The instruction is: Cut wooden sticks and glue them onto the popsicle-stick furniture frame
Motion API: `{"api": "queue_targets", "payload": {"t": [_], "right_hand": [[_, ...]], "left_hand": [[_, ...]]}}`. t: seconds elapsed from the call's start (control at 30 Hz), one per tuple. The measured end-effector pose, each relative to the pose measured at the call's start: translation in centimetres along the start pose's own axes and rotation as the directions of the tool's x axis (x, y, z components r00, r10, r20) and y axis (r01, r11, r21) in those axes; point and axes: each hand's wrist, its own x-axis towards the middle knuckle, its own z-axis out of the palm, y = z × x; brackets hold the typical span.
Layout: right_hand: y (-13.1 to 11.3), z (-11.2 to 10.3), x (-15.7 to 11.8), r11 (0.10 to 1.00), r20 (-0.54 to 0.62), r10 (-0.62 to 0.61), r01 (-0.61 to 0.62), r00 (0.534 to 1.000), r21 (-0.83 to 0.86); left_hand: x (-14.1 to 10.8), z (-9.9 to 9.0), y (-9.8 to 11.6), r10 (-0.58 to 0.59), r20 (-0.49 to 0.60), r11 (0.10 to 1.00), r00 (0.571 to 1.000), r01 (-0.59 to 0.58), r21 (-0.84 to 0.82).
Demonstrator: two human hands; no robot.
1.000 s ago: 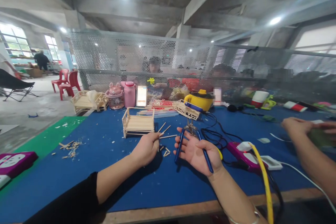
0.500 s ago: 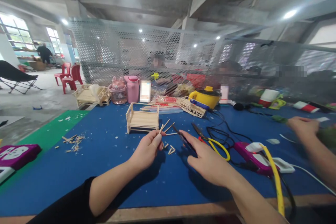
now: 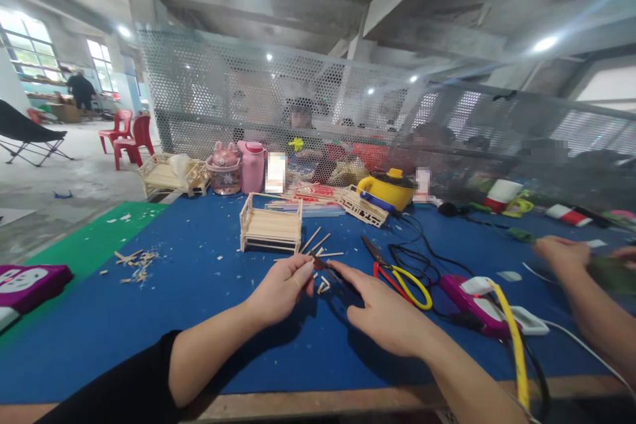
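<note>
My left hand (image 3: pixel 285 288) is closed in a pinch on a thin wooden stick, of which only a short end shows by the fingertips. My right hand (image 3: pixel 390 311) is wrapped round a dark-handled cutting tool (image 3: pixel 340 277), its jaws touching the stick end at my left fingertips. Whether it is scissors or pliers I cannot tell. Beneath and beyond the hands lie loose wooden sticks (image 3: pixel 322 240) and short cut pieces (image 3: pixel 324 286). Just behind my left hand stands a small bed-like frame of wooden sticks (image 3: pixel 271 228).
Red-and-yellow-handled scissors (image 3: pixel 405 285) lie right of my right hand, near black cables and a purple power strip (image 3: pixel 477 308). Bottles, a yellow pot (image 3: pixel 392 191) and more stick models line the back, before a perforated screen. Another person's hand (image 3: pixel 561 255) is at the right.
The cutting tool has moved left and its jaws have met the stick in my left hand. The stick's long upright end no longer shows above my fingers.
</note>
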Motion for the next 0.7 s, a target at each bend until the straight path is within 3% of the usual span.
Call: {"api": "queue_targets", "payload": {"t": [0.27,0.7], "right_hand": [[-0.2,0.8,0.4,0.986,-0.007,-0.07,0.07,0.998,0.149],[0.4,0.8,0.5,0.982,0.069,0.022,-0.034,0.997,0.187]], "left_hand": [[0.0,0.0,0.1,-0.001,-0.021,0.999,1.0,0.002,0.043],[0.0,0.4,0.1,-0.005,0.013,0.999,1.0,0.004,0.041]]}}
